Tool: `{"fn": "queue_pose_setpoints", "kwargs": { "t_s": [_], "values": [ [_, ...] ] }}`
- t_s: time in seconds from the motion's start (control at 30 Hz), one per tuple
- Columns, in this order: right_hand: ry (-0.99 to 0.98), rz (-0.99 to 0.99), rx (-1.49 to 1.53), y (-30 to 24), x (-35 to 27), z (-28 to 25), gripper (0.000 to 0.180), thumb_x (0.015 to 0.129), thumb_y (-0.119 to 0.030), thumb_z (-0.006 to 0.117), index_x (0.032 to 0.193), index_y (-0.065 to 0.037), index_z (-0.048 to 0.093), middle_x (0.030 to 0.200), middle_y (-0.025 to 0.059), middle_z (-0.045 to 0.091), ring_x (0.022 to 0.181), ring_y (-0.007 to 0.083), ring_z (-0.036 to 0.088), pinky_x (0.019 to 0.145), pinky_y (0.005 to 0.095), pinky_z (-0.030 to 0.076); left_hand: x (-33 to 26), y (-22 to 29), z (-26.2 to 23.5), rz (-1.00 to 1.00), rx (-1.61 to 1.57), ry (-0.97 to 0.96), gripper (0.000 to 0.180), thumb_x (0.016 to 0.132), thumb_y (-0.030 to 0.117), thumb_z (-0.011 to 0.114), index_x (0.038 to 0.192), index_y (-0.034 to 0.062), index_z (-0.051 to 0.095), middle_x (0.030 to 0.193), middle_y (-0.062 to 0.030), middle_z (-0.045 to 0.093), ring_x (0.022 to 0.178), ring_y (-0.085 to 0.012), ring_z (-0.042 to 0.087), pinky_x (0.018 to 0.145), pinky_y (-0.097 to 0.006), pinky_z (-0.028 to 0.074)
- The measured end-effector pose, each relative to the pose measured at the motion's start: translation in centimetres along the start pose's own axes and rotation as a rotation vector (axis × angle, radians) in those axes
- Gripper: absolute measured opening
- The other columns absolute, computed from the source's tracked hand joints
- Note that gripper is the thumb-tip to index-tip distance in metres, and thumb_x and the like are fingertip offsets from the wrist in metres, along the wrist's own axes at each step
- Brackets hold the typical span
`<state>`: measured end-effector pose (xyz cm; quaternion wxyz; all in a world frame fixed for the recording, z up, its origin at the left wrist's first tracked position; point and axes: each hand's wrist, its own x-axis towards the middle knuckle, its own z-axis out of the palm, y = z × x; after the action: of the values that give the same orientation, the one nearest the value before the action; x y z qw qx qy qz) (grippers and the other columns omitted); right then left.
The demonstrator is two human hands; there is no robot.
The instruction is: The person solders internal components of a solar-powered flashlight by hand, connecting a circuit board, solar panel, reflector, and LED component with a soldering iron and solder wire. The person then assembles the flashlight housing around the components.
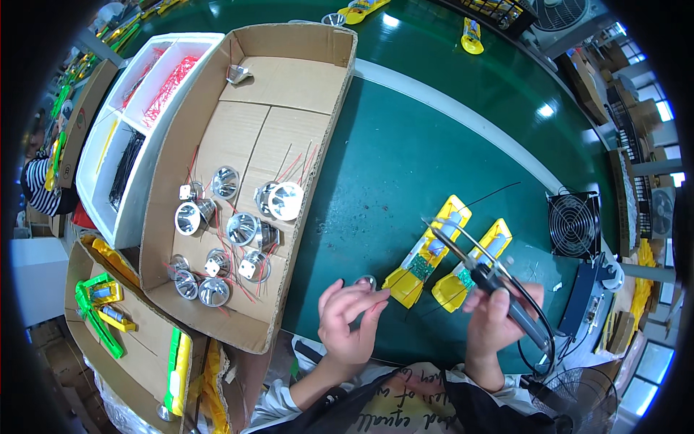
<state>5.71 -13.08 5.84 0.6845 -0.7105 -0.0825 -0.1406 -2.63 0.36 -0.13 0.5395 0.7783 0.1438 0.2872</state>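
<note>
The right hand [499, 318] is clamped round the dark handle of a soldering iron [477, 264], its tip angled up and left over the two yellow flashlight half-shells [434, 264] lying side by side on the green tabletop [405, 166]. The left hand [350, 318] has its fingers pinched together on what looks like a thin wire end, just beside the nearer shell, with a small silver reflector [366, 281] resting on the tabletop just above it. To do this well, the wire should probably be steadied against its pad on the small green circuit board [419, 269] before the tip touches. A flat cardboard box [253, 181] of silver reflectors with red leads sits to the left, a white tray [137, 137] of wires beyond it, and a small black fan [573, 224] to the right.
</note>
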Motion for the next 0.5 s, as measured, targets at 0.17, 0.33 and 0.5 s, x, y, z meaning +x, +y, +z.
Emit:
{"fn": "queue_pose_setpoints", "kwargs": {
  "t_s": [0.17,0.33,0.5],
  "values": [
    [0.081,0.083,-0.057,-0.9,-1.7,-3.5,0.036,0.078,-0.026,0.061,0.081,-0.002,0.033,0.06,0.0121,0.05,0.042,0.0135,0.051,0.037,0.0215,0.043,1.2,0.8,0.6,0.042,0.258,-0.108,0.008,0.065,0.007,0.069,0.071,0.01,0.064,0.074,0.0007,0.062,0.078,-0.0177,0.053,0.087,-0.04,0.034],
    [0.131,0.239,-0.045,-0.6,-2.8,-4.2,0.029,0.078,-0.018,0.057,0.081,-0.002,0.034,0.061,0.0124,0.05,0.041,0.0133,0.049,0.036,0.0216,0.043,1.7,1.2,1.9,0.057,0.388,-0.092,0.012,0.061,0.008,0.07,0.07,0.0125,0.064,0.07,0.0016,0.054,0.076,-0.0181,0.049,0.085,-0.04,0.034],
    [0.033,0.304,-0.083,-0.1,-2.8,-4.1,0.024,0.079,-0.014,0.055,0.081,0.0,0.035,0.057,0.0124,0.052,0.039,0.0128,0.049,0.036,0.0208,0.04,1.7,0.9,2.2,0.058,0.378,-0.071,0.017,0.053,0.008,0.07,0.067,0.0133,0.062,0.083,-0.0038,0.048,0.079,-0.0211,0.047,0.084,-0.046,0.034]
  ]
}}
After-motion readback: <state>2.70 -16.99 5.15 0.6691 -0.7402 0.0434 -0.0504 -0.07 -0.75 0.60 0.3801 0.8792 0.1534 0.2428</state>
